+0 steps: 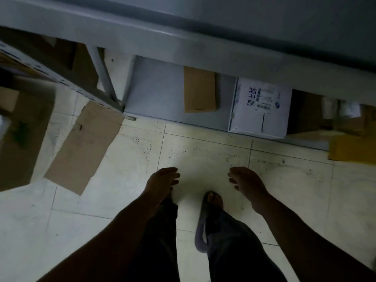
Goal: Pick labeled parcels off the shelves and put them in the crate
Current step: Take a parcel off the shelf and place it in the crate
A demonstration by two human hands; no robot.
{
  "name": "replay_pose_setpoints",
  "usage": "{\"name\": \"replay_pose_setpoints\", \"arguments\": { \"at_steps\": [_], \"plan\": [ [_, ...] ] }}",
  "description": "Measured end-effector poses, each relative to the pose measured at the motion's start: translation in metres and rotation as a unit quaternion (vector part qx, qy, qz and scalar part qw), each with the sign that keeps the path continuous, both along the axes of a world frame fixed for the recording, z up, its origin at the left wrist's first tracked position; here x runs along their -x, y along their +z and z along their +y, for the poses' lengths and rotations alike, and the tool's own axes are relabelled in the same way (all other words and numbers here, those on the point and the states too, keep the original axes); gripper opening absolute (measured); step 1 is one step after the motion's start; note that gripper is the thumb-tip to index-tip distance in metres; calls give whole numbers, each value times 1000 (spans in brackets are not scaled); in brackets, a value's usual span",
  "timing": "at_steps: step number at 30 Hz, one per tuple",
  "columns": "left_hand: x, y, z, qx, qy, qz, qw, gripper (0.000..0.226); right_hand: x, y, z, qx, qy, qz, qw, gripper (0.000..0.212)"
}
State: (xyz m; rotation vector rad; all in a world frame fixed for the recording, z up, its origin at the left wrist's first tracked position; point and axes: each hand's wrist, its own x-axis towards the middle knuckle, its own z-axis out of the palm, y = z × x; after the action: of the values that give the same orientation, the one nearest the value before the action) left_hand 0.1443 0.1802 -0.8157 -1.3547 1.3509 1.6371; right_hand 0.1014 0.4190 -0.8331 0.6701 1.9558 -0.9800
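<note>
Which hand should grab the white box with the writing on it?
Probably the right hand. It is empty and open, and the white box sits on the bottom shelf ahead and to the right, nearer that hand. The left hand, also empty, would have to cross over.

Head view — steeply downward over floor [203, 151], close to shelf [162, 94].

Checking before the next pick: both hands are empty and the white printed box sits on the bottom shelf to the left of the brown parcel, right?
Not quite. The head view shows the white printed box to the right of the brown parcel, not the left. The rest holds: both sit on the bottom shelf, and the left hand and right hand are empty.
</note>
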Motion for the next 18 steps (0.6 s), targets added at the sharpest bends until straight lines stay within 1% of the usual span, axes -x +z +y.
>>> {"name": "replay_pose_setpoints", "arguments": {
  "at_steps": [2, 5, 7, 10, 12, 14, 16, 18],
  "plan": [
    [14, -7, -20, -9, -11, 5, 1000, 27, -3, -8, -19, 4, -1, 9, 1000, 14],
    [35, -21, -36, -1, -48, 27, 998, 29, 2, -22, -41, 12, -8, 31, 999, 34],
    [47, -29, -39, 9, -67, 48, 997, 31, 12, -33, -48, 20, -21, 44, 999, 41],
    [72, -59, -33, 18, -94, 81, 992, 37, 36, -62, -55, 25, -47, 63, 997, 50],
    [90, -84, -26, 35, -135, 107, 984, 40, 59, -86, -56, 31, -65, 83, 994, 57],
    [112, -105, -21, 35, -146, 123, 981, 42, 85, -104, -56, 37, -72, 105, 991, 61],
    [135, -121, -16, 26, -146, 138, 979, 46, 112, -118, -59, 34, -73, 136, 987, 57],
    [159, -136, -11, 39, -143, 150, 977, 53, 136, -134, -63, 35, -68, 168, 983, 46]
  ]
}}
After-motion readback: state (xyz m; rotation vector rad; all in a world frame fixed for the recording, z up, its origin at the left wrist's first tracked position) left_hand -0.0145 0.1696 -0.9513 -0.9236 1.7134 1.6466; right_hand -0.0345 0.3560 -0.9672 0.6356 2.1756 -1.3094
